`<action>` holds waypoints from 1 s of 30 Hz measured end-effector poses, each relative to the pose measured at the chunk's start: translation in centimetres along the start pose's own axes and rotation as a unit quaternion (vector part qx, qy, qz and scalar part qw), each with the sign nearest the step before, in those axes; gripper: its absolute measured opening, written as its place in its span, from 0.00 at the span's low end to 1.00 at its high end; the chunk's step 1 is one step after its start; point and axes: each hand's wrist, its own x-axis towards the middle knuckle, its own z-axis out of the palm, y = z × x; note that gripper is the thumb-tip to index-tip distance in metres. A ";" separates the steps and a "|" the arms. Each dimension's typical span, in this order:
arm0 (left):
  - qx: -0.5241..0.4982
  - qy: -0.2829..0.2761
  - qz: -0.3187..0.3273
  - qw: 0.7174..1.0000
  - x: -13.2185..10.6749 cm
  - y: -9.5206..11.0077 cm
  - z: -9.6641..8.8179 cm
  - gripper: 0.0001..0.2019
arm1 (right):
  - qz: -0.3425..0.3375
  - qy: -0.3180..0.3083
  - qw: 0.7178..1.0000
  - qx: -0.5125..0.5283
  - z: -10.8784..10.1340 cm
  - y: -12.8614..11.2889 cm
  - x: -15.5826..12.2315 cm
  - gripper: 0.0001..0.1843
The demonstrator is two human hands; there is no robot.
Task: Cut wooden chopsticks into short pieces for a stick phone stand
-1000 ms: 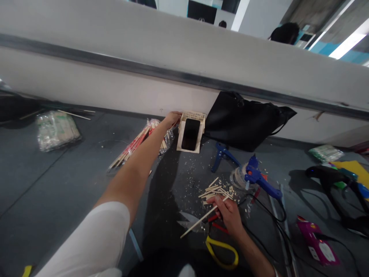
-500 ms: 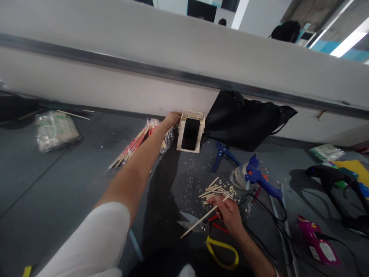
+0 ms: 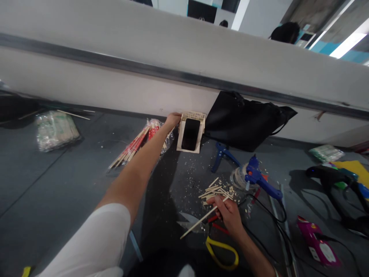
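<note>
My left hand reaches far forward, fingers curled against the left side of a small wooden-stick stand holding a black phone by the wall. Just below the hand lies a clear bag of red-wrapped chopsticks. My right hand is closed on a single long wooden stick, which points down and left. It hovers over a pile of cut stick pieces.
Yellow-handled scissors lie under my right wrist. A blue glue gun, blue cutter, black bag, another bag of sticks, a magenta packet and black cables litter the dark floor.
My left hand has crept slightly up against the stand's left edge. The right hand and its stick stay put.
</note>
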 end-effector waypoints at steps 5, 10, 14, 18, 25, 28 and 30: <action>-0.017 0.029 0.010 0.999 0.4 -1.0 0.6 0.18 | 0.004 0.003 1.000 0.004 0.1 0.0 0.1 0.41; -0.054 0.041 0.022 0.997 0.7 -1.6 1.1 0.17 | 0.013 0.008 1.000 0.000 0.1 -0.2 0.0 0.42; -0.087 0.035 0.026 0.995 0.8 -1.8 1.1 0.17 | 0.008 0.007 1.000 -0.001 0.0 0.0 0.1 0.42; -0.127 0.035 0.022 0.991 0.8 -1.9 1.4 0.16 | 0.004 0.003 1.000 0.001 0.0 0.1 0.0 0.42; -0.180 0.018 -0.024 0.983 0.8 -1.9 1.8 0.17 | 0.001 0.000 1.000 -0.001 0.0 0.0 0.1 0.42; -0.183 0.012 -0.044 0.982 0.9 -1.7 1.6 0.16 | -0.001 -0.004 1.000 0.001 0.0 0.0 0.1 0.41; -0.178 0.006 -0.056 0.982 1.0 -1.5 1.3 0.15 | 0.002 -0.004 1.000 0.004 -0.1 0.0 0.1 0.42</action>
